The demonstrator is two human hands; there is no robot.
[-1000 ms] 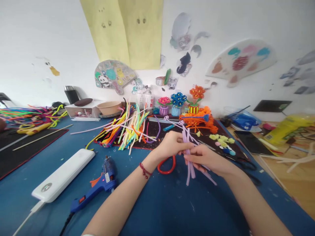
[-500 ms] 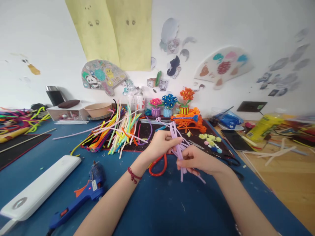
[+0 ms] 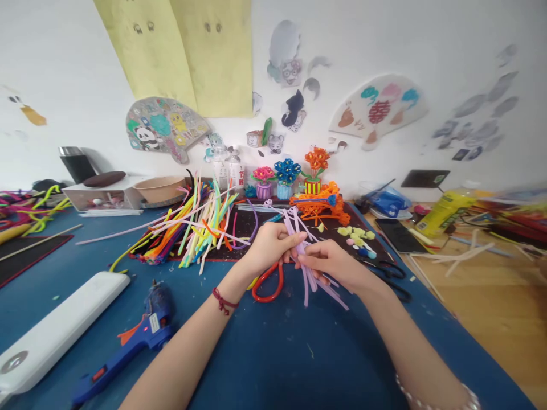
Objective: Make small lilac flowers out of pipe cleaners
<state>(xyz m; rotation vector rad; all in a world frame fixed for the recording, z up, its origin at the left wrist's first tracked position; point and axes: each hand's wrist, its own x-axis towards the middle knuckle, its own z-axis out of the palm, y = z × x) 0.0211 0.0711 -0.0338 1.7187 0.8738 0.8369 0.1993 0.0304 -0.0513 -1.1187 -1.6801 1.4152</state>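
Note:
Several lilac pipe cleaners [image 3: 308, 278] are gathered between my two hands over the blue table mat. My left hand [image 3: 276, 242] pinches the bundle near its middle, thumb on top. Just to the right and a little lower, my right hand [image 3: 331, 263] closes its fingers round the same bundle. The strips' far ends fan out beyond the fingers and their near ends hang below. Red-handled scissors or pliers [image 3: 268, 297] lie under my left hand; their far part is hidden. Orange pipe cleaners [image 3: 325, 205] lie in a heap behind.
A blue glue gun [image 3: 147, 330] and a white power strip [image 3: 70, 327] lie at the left. Multicoloured pipe cleaners [image 3: 205, 228] spread behind them. Black scissors [image 3: 391, 276], yellow pompoms [image 3: 354, 233] and a phone [image 3: 399, 235] sit at the right. Three small flower pots [image 3: 285, 189] stand by the wall.
My right hand has moved up along the lilac pipe cleaners, closer to my left hand. Their near ends now spread wider. The whole view has shifted slightly.

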